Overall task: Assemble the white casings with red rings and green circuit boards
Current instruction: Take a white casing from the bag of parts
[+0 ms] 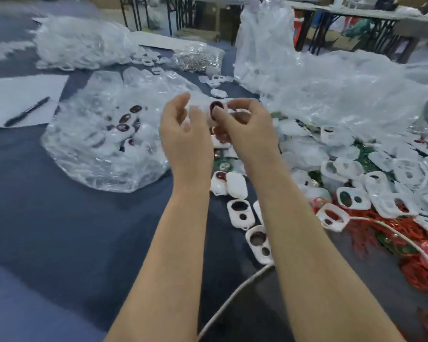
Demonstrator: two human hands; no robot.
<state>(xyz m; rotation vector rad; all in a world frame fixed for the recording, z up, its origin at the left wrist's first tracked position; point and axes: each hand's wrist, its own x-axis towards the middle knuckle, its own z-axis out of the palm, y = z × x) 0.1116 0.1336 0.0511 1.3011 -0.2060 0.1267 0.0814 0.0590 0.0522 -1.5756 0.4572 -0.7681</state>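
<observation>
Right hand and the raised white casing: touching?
Touching. Head view shows the right hand pinching the white casing, thumb over its red ring.

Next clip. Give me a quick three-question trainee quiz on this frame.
1. True or false: the pen lies on the paper.
2. The raised casing fitted with a red ring is: A lying flat on the table; B held by the right hand; C sealed inside a bag.
3. Fill in: the loose red rings are piled on the person's ___ side.
Key: 1 true; 2 B; 3 right.
</observation>
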